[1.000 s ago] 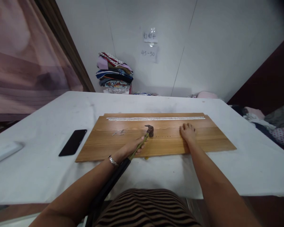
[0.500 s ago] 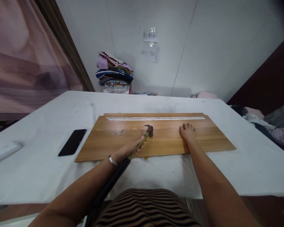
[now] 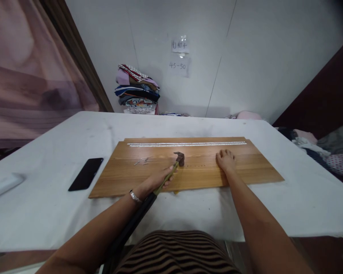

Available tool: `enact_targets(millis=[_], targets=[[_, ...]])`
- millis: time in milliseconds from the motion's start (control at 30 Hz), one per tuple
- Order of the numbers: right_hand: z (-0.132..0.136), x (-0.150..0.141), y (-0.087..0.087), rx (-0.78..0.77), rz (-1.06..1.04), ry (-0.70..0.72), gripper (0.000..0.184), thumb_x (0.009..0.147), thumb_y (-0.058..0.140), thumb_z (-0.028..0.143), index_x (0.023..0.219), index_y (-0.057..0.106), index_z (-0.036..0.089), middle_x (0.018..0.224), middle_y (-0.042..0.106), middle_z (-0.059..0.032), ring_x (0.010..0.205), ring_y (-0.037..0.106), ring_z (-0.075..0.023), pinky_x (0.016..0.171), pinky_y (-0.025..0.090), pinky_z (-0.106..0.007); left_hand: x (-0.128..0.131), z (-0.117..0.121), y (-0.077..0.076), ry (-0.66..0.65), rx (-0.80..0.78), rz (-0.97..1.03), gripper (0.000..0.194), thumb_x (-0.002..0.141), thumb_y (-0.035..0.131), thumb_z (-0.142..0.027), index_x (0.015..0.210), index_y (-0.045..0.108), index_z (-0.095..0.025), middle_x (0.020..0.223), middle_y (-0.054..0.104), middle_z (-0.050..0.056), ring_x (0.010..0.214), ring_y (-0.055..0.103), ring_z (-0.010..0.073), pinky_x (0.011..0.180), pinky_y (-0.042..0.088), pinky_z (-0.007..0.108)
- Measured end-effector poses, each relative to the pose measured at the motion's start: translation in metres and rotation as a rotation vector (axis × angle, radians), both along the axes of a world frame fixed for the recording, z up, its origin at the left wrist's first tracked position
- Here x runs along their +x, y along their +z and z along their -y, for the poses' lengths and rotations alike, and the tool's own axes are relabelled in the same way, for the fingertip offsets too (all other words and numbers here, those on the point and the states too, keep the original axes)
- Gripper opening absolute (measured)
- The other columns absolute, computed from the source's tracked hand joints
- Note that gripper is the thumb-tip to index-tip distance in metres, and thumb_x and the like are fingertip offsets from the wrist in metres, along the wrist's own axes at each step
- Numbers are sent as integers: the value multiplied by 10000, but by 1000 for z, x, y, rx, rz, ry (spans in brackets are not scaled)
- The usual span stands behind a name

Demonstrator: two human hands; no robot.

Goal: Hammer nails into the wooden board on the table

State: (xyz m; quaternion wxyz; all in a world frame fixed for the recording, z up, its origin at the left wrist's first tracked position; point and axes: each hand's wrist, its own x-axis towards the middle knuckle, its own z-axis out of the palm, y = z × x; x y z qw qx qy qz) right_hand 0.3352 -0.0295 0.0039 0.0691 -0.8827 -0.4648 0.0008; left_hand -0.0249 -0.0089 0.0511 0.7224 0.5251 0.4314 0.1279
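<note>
My left hand (image 3: 161, 177) is closed round the handle of a claw hammer (image 3: 180, 159), high up near the head. The hammer's dark head is at the middle of a wooden board (image 3: 117, 173), and its black grip runs back under my forearm. Just right of the head, a row of small dark dots (image 3: 196, 166) marks the board; whether they are nail heads or holes I cannot tell. My right hand (image 3: 226, 160) rests on the board's right part, fingers a little bent and apart, holding nothing. Several loose nails (image 3: 143, 160) lie on the left part.
Two white marked strips (image 3: 188, 144) run along the board's far edge. A black phone (image 3: 86, 174) lies left of the board on the white-covered table (image 3: 51, 160). Folded clothes (image 3: 137, 91) are stacked at the back. A white object (image 3: 4, 185) is at the far left.
The camera view has shifted very slightly. Both hands, the hammer and the nails stay where they were.
</note>
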Motion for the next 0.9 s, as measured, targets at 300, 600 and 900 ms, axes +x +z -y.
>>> enact_targets(millis=[300, 600, 900], targets=[[1, -1, 1, 32, -23, -5, 481, 1039, 326, 392, 1314, 655, 175, 1491, 557, -164, 1379, 458, -304, 1122, 333, -458, 3, -2, -2, 42, -53, -26, 658, 898, 521, -749, 1256, 591, -200, 711, 465, -51, 552, 320, 86, 513, 243, 231], [0, -1, 0, 22, -4, -6, 481, 1045, 313, 396, 1308, 657, 185, 1493, 557, -157, 1386, 453, -297, 1119, 333, -449, 2, 0, 7, 39, -59, 12, 683, 890, 534, -748, 1274, 575, -185, 714, 458, -57, 543, 306, 79, 525, 234, 237], [-2, 0, -1, 26, -18, -9, 482, 1044, 319, 399, 1324, 646, 183, 1517, 540, -159, 1393, 450, -302, 1124, 335, -468, 4, 0, 0, 42, -26, -63, 692, 867, 538, -779, 1244, 607, -203, 726, 485, -41, 565, 348, 96, 540, 256, 246]])
